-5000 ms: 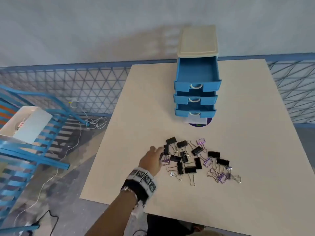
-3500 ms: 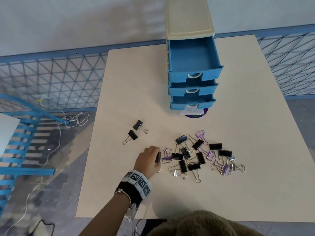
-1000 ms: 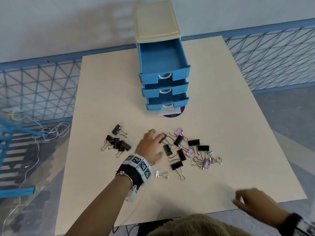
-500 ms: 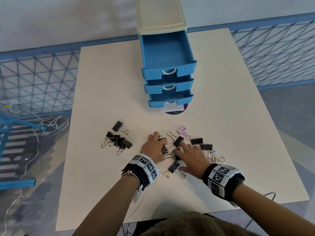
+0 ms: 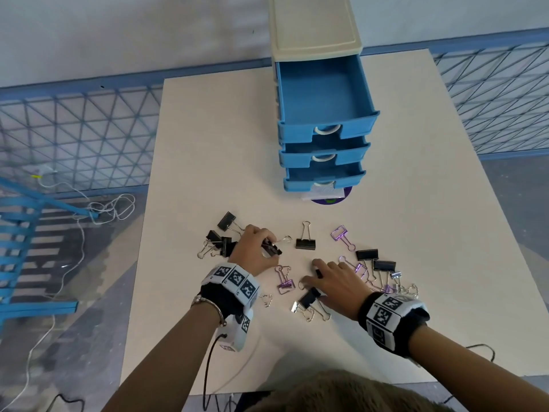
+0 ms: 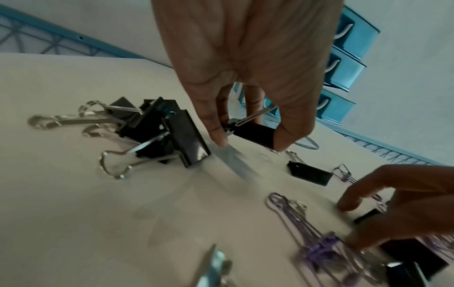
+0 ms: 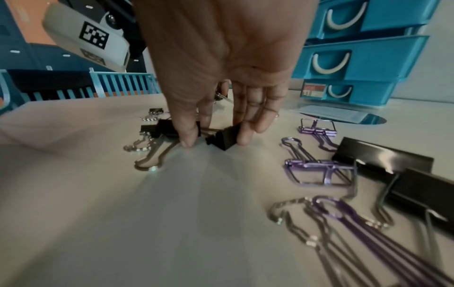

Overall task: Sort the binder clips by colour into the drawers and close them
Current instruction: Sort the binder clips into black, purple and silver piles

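Note:
Black and purple binder clips lie scattered on the beige table. My left hand pinches a black binder clip between thumb and fingertips, just above the table, beside a small pile of black clips at the left. My right hand reaches down on another black clip, thumb and fingertips on either side of it. Purple clips and more black clips lie around it. The blue drawer unit stands behind; its top drawer is pulled out and holds nothing, while the two lower ones are slightly ajar.
A purple disc with a paper slip lies under the drawer unit's front. A blue mesh fence runs behind and beside the table. White cable lies on the floor at the left. The table's near edge is just behind my wrists.
My left hand has carried black clips one after another to a pile at the left and now holds another. My right hand came in from the lower right and settled on a black clip.

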